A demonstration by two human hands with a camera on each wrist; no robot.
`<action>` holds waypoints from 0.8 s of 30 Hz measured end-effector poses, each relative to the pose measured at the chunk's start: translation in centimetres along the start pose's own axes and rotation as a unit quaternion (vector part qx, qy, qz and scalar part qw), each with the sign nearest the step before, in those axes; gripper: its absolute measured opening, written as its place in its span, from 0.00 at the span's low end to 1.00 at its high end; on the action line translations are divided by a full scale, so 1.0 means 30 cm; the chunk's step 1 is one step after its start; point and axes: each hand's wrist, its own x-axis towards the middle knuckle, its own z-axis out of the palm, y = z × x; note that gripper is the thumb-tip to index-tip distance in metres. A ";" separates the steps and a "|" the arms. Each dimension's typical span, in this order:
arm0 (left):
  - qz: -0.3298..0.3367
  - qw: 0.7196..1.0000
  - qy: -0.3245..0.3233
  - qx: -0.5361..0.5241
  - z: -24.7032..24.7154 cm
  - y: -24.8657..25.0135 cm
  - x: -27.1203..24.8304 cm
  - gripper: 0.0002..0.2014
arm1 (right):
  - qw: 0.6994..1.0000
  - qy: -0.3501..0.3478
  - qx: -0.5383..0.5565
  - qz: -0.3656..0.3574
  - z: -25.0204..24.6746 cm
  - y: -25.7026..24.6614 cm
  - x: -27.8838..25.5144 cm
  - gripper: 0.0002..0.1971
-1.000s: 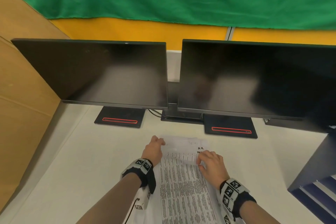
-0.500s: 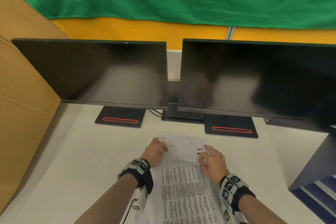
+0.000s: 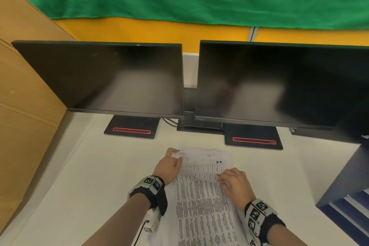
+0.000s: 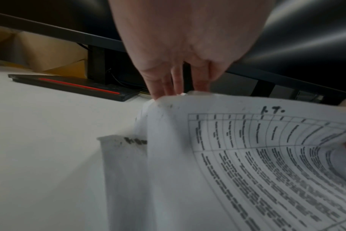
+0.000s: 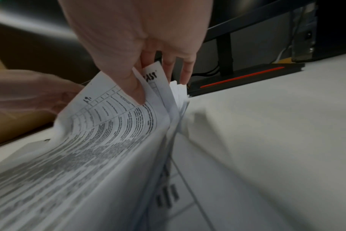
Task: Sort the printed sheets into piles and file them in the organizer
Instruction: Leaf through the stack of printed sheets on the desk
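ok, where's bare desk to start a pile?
Bare white desk left of the left hand, up to the brown cardboard wall; another patch right of the right hand, before the dark blue organizer. Crowded: the printed sheets between.

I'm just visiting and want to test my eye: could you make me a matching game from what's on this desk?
Things:
1. left hand
2. right hand
3. organizer
4. monitors

States:
A. dark, side by side behind the papers
B. pinching the top sheet's right edge
C. dark blue, at the desk's right edge
D. on the sheets' far left corner

Pairs: 1-D, 2-B, 3-C, 4-A
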 end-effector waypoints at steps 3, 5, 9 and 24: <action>0.021 0.996 0.039 0.071 -0.001 0.003 0.017 0.10 | 1.000 0.013 0.002 -0.022 0.001 -0.006 -0.024 0.15; 0.039 0.992 0.028 0.118 0.003 0.009 0.021 0.11 | 1.000 0.009 0.011 -0.023 -0.001 -0.014 -0.029 0.14; 0.050 0.986 0.011 0.156 0.007 0.012 0.018 0.19 | 0.999 -0.017 0.030 -0.005 -0.001 -0.017 -0.020 0.10; 0.103 0.991 -0.015 0.087 -0.008 0.018 -0.050 0.04 | 0.993 -0.054 0.076 0.067 -0.016 0.008 0.029 0.07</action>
